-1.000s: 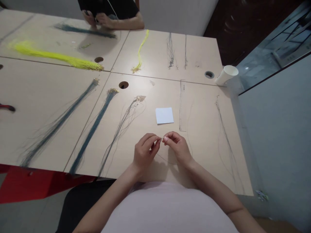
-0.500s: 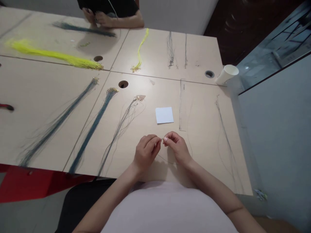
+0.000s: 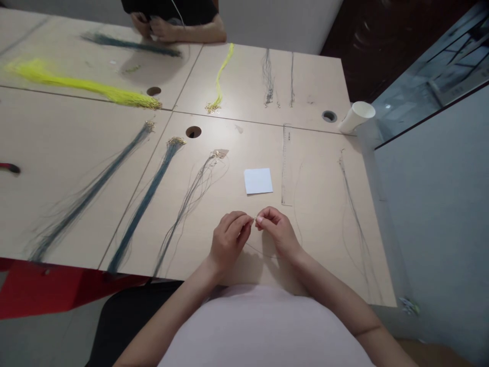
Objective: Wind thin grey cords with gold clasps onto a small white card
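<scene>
My left hand [image 3: 232, 236] and my right hand [image 3: 277, 228] meet fingertip to fingertip just above the table, both closed in a pinch. A tiny pale-gold bit shows between the fingertips, too small to make out. From under my left hand a thin fishing line [image 3: 263, 254] trails and curves off to the right, past my right wrist. Beyond my hands lies a small white paper square [image 3: 259, 181]. A clear ruler [image 3: 286, 165] is to the right of it. On the left, a loose bundle of grey lines [image 3: 187, 196] ends in small gold hooks [image 3: 218, 154].
Blue-green line bundles [image 3: 147, 199] lie to the left, yellow ones [image 3: 87, 86] farther back. More grey lines [image 3: 353, 204] rest near the right edge. A white cup [image 3: 357, 116] leans beside a cable hole [image 3: 329, 116]. Across the table sits another person [image 3: 171, 28], hands together.
My hands keep nearly the same pinch and place. The whole view has shifted very slightly.
</scene>
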A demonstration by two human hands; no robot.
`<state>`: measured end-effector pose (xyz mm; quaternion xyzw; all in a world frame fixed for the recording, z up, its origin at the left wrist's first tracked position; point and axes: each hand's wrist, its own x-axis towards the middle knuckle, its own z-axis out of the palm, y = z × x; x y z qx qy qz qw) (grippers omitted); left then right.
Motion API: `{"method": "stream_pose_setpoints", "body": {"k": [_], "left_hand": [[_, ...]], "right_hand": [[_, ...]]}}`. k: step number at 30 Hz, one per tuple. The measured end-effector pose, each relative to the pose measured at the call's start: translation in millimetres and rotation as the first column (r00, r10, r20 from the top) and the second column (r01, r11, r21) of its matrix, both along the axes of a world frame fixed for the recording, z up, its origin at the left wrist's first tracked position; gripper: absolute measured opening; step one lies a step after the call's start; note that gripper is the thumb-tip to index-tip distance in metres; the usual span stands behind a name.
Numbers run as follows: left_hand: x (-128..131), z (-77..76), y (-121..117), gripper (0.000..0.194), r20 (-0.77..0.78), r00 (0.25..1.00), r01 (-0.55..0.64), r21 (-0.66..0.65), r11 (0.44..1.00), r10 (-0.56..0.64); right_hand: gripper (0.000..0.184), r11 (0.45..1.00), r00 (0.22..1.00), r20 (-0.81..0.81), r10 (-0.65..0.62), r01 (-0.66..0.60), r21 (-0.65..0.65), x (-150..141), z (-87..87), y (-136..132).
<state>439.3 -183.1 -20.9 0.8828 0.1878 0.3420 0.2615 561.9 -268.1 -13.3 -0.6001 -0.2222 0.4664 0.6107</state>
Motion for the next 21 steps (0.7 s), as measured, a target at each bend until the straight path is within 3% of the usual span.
{"method": "stream_pose_setpoints", "body": {"k": [21], "left_hand": [[-2.5, 2.5, 3.8, 0.014, -0.004, 0.999, 0.054, 0.045, 0.998, -0.054]], "right_hand": [[0.010, 0.997, 0.997, 0.014, 0.073, -0.074, 0.037, 5.4, -2.5, -1.2]]}}
